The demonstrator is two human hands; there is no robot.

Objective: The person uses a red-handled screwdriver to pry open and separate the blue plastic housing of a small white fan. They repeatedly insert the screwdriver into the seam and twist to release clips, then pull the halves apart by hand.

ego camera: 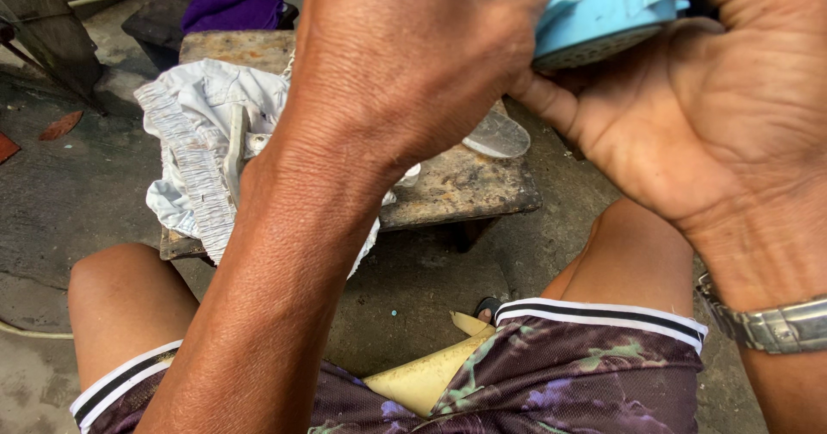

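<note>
Both hands are up close to the camera, closed on a light blue plastic part [603, 16]. The right hand [732, 115] cups it from below, palm up, its thumb pressed against the grey underside; the left hand [413, 63] is curled over the part's near end, something red just showing above the knuckles. The part seems mid-handling, not yet put down. Below, on the low wooden table [465, 188], lie a crumpled white cloth [194, 141] and a clear plastic piece [498, 134].
</note>
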